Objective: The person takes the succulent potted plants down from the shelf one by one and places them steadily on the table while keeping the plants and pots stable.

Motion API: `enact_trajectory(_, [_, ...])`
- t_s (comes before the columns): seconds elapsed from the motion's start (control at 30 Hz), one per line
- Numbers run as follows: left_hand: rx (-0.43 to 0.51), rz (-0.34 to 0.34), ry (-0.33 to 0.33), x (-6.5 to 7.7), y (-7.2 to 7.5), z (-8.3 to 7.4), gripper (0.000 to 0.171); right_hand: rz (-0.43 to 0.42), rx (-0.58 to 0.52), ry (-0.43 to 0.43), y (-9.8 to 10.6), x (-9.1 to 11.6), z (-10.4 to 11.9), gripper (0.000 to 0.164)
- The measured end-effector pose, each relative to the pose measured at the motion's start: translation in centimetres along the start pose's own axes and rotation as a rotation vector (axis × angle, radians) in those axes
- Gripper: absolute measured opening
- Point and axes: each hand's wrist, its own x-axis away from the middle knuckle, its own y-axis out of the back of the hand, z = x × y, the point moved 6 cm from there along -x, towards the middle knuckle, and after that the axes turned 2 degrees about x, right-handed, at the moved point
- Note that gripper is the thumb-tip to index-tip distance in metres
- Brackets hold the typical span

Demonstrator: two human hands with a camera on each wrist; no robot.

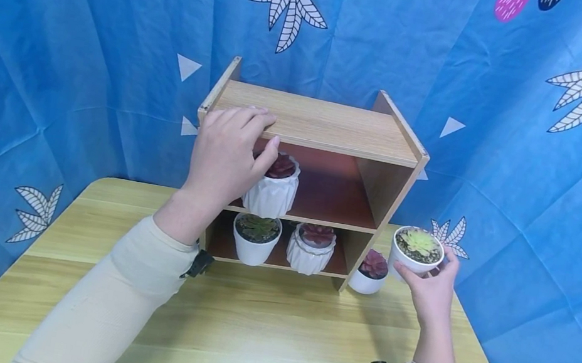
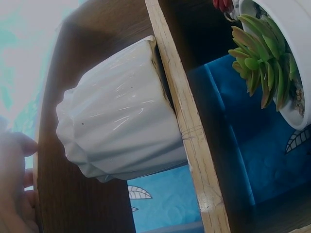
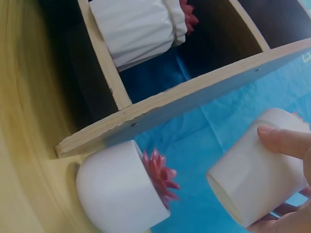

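Gripping the pale-green succulent pot by its sides, right hand likely spares the plant; pot's in the air, right of the shelf. Left hand, holding nothing, rests on the top board, probably for steadiness.

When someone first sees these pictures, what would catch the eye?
Probably the wooden shelf unit on the table, central in the head view, with three white-potted succulents on its two lower boards. Then the pale-green succulent, which the right hand holds by its white pot, right of the shelf unit. The blue leaf-printed cloth behind also stands out.
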Motion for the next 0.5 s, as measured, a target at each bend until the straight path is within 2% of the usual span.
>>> enact_trajectory(0.5, [-0.003,0.014,0.013,0.0,-0.1,0.1,0.042,-0.014,0.014,-0.018,-0.1,-0.9,-2.3,0.106])
